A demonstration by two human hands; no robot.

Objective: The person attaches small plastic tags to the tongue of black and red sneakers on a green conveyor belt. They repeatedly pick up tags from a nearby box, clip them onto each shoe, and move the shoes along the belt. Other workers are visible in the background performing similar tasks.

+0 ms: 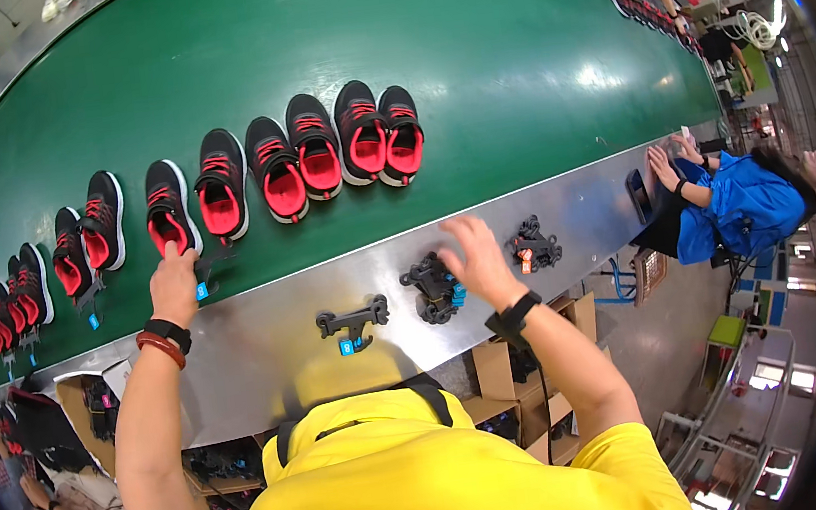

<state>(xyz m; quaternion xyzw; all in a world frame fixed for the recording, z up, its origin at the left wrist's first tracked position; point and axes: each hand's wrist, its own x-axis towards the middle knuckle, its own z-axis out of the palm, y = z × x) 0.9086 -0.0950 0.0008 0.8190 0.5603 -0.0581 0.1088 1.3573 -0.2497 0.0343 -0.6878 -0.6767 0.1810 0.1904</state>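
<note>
Black sneakers with red laces and red linings stand in a row on the green conveyor belt (528,70). My left hand (175,285) is closed at the heel of one sneaker (168,204), fingertips at its red collar. Beside that hand is a dark plastic shoe hanger (217,261) with a blue tag; whether the fingers also grip it is hidden. My right hand (482,265), fingers apart and bent, is over the right edge of a pile of black hangers (428,283) on the metal ledge (275,321). I see nothing held in it.
A lone hanger (353,320) lies left of the pile, another bunch (534,245) to the right. Cardboard boxes (497,371) stand below the ledge. At the right, a person in blue (740,207) has hands by the ledge, near a dark phone-like object (639,195).
</note>
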